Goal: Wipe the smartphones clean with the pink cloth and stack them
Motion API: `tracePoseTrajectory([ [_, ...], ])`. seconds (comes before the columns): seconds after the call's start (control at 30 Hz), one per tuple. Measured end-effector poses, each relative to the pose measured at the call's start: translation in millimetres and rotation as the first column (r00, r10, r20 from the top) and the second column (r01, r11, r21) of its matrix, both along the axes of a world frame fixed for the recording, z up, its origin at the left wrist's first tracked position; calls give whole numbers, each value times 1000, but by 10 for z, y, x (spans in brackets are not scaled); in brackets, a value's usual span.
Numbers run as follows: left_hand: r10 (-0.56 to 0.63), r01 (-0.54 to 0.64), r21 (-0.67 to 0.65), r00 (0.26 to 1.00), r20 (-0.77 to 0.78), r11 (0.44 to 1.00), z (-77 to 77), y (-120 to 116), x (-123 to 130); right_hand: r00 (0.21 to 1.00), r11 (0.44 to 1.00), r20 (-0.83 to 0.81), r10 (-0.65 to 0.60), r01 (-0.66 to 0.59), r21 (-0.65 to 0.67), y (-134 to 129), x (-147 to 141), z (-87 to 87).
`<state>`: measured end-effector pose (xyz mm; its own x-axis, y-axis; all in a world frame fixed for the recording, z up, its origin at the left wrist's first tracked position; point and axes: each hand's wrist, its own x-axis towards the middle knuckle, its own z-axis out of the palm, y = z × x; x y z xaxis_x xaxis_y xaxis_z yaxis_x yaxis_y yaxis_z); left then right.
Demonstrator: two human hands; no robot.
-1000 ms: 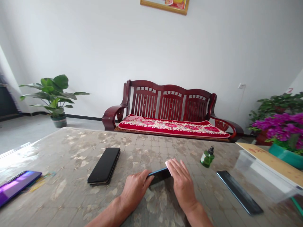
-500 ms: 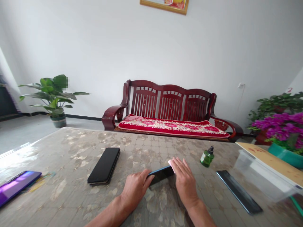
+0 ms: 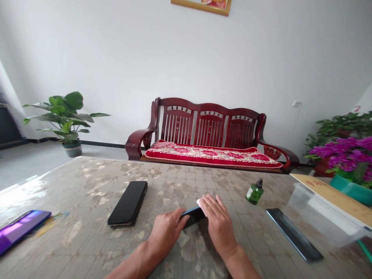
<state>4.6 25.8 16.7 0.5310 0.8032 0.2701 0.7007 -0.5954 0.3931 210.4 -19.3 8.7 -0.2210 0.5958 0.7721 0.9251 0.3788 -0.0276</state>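
Observation:
My left hand point(image 3: 166, 229) pinches the left end of a dark smartphone point(image 3: 193, 217) between thumb and fingers, holding it tilted just over the table. Across the phone's right part lies my right hand point(image 3: 220, 226), fingers pressed together over a small white cloth point(image 3: 201, 205). Only an edge of the cloth shows; it could be a tissue. The right end of the phone is mostly hidden behind that hand. To the left, a black smartphone point(image 3: 128, 203) rests on the table. On the right lie another dark phone point(image 3: 293, 234) and a small green bottle point(image 3: 254, 192) with a black top.
A purple shiny phone point(image 3: 24, 228) lies at the table's left edge. A clear plastic box point(image 3: 325, 221) with a tan board point(image 3: 334, 193) on top stands at the right, beside purple flowers point(image 3: 345, 153). Behind the patterned table point(image 3: 95, 174) is a wooden bench point(image 3: 210, 130).
My right hand has slid left along the phone with the white cloth, covering more of its middle. My left hand keeps its grip in the same place.

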Motion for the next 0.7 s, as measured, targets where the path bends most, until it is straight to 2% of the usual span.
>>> tracePoseTrajectory([
  [0.1,24,-25,-15,999,-36,1000,23,-8,6,981,996,-172,-86,83,-26,60,222,-79],
  [0.17,32,-33,-24,998,-49,999,34,-18,7,934,991,-336,-122,95,-98,87,287,-122],
  [0.23,37,-39,-31,998,-55,999,37,-27,7,840,980,-517,-166,84,-179,108,295,-158],
  [0.33,39,-41,-27,997,-60,999,30,-28,6,649,965,-729,-218,30,-262,138,281,-208],
  [0.43,44,-45,-22,997,-62,999,13,-18,9,493,954,-847,-201,-97,-284,169,300,-262],
  [0.5,39,-39,-10,998,-53,999,-2,-11,7,419,940,-889,-187,-185,-285,185,323,-287],
  [0.6,7,-6,46,1000,-21,999,-23,0,-6,380,937,-910,-167,-226,-267,193,342,-268],
  [0.7,-24,22,127,1000,18,992,-36,13,-24,459,964,-880,-121,-157,-215,166,335,-152],
])
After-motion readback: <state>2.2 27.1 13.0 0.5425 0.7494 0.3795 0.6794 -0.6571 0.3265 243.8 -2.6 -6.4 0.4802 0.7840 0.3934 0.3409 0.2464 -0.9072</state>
